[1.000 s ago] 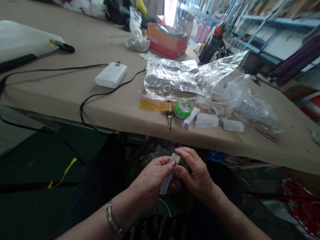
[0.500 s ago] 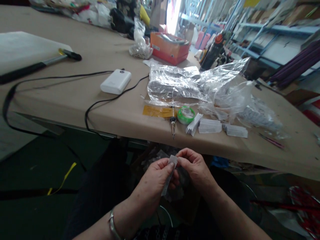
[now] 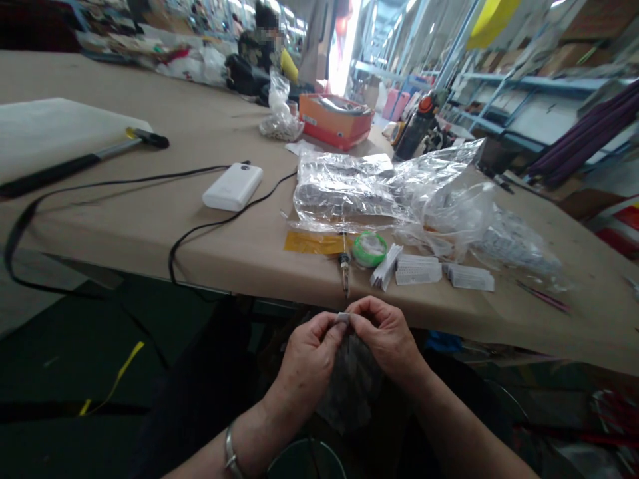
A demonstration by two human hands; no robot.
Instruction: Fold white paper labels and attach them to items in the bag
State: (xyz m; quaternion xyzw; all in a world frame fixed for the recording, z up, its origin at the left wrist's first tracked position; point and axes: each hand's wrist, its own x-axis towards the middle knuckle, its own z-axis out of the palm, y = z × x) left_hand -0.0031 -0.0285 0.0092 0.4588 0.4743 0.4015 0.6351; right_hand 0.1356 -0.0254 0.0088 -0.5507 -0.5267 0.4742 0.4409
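In front of the table edge, my left hand (image 3: 310, 352) pinches a small white printed strip (image 3: 343, 317) between thumb and fingers. My right hand (image 3: 387, 332) is closed too, its thumb and fingertip meeting the strip's other end. Most of the strip is hidden by the fingers. Just beyond my hands lie a thin metal-tipped tool (image 3: 344, 265), a green ring-shaped roll (image 3: 369, 249) and an amber film piece (image 3: 317, 243). Beside them sit white strip stacks: a fanned bundle (image 3: 386, 267), a middle stack (image 3: 418, 270) and a right stack (image 3: 469, 277).
Crumpled clear plastic bags (image 3: 349, 189) spread behind the stacks. A white power bank (image 3: 233, 187) with a black cable (image 3: 187, 233) lies left. Tweezers (image 3: 543, 297) rest at right. Farther back are an orange box (image 3: 335, 121), a dark bottle (image 3: 415, 130) and a seated person (image 3: 259, 50).
The strip, earlier hanging lengthwise below my left thumb, now shows only as a small end between both hands' fingertips. The hands have drawn closer together. The view has tilted up slightly.
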